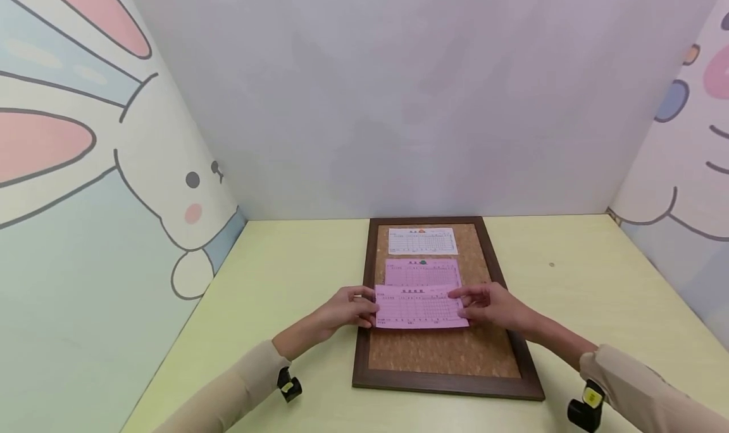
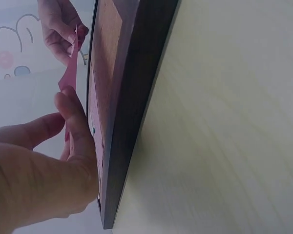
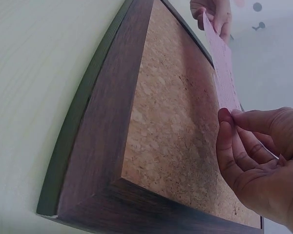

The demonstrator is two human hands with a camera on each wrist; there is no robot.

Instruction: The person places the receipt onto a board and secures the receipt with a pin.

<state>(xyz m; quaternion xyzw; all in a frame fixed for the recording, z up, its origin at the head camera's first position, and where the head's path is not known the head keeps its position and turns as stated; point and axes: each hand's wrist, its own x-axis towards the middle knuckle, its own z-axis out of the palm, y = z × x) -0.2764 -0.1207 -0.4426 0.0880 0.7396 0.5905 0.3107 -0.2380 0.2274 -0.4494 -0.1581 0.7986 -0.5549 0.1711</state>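
Note:
A pink printed form (image 1: 420, 307) is stretched between two hands, held above a cork board (image 1: 444, 354) with a dark brown wooden frame. My left hand (image 1: 348, 307) pinches its left edge between thumb and fingers. At the opposite end, my right hand (image 1: 491, 305) pinches the right edge. In the right wrist view the form (image 3: 223, 68) is off the cork, its shadow falling on the board. Farther up the board lie a second pink form (image 1: 421, 271) with a green pin (image 1: 423, 263), partly covered by the held one, and a white form (image 1: 423, 242) with an orange pin (image 1: 421, 231).
The board lies flat on a pale yellow table (image 1: 302, 256). A grey wall (image 1: 421, 104) rises behind it, and side panels with cartoon animals (image 1: 188, 218) stand left and right. Small black cameras (image 1: 586, 407) are strapped at both wrists.

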